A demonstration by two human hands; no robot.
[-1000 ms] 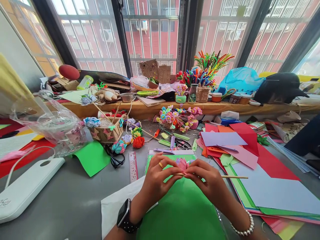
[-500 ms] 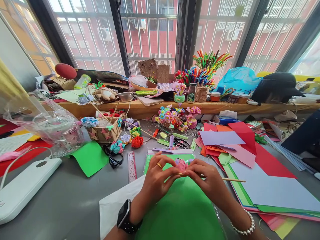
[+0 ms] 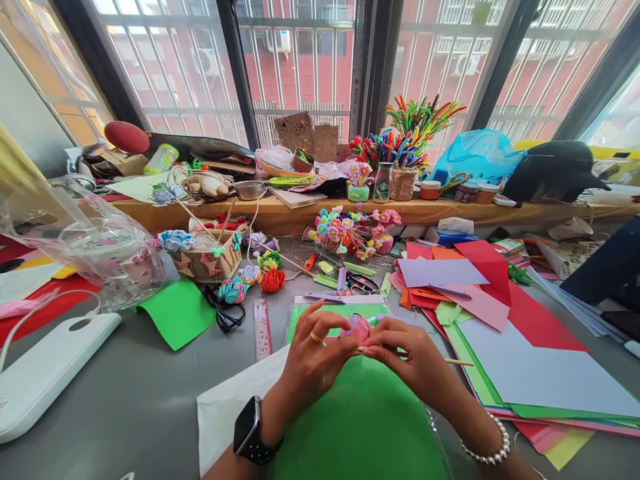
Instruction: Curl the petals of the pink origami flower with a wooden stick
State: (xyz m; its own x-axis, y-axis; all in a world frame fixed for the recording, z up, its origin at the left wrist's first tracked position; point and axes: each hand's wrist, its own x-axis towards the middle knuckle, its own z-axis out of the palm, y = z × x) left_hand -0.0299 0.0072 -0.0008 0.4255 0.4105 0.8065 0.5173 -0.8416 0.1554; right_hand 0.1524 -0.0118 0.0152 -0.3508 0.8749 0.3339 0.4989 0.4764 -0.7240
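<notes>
The green sheet (image 3: 365, 420) lies on the grey table (image 3: 125, 400) right under the hands, and most of what stands about is told from it. Left of it and partly beneath it lies a white sheet (image 3: 225, 410); further left the table is bare as far as a white board (image 3: 45, 373), which sits at the left edge. Beyond the green sheet's far left corner lie a ruler (image 3: 262, 327) and black glasses (image 3: 225, 313), with a second green paper (image 3: 177, 313) past them and a clear bag (image 3: 95, 247) behind that. Straight beyond the sheet are scissors (image 3: 363, 283) and a cluster of small paper flowers (image 3: 350, 233), backed by a cluttered wooden ledge (image 3: 450, 212) under the window. To the right of the sheet a stack of coloured papers (image 3: 525, 360) crowds close, its edges touching or overlapping the sheet's right side, so the open room is mainly on the left. Above the sheet's far end, the left hand (image 3: 313, 360) and the right hand (image 3: 413, 357) meet fingertip to fingertip, both pinched closed on a pink flower (image 3: 356, 328) mounted on a stick (image 3: 457, 362), which runs out to the right from under the right hand.
</notes>
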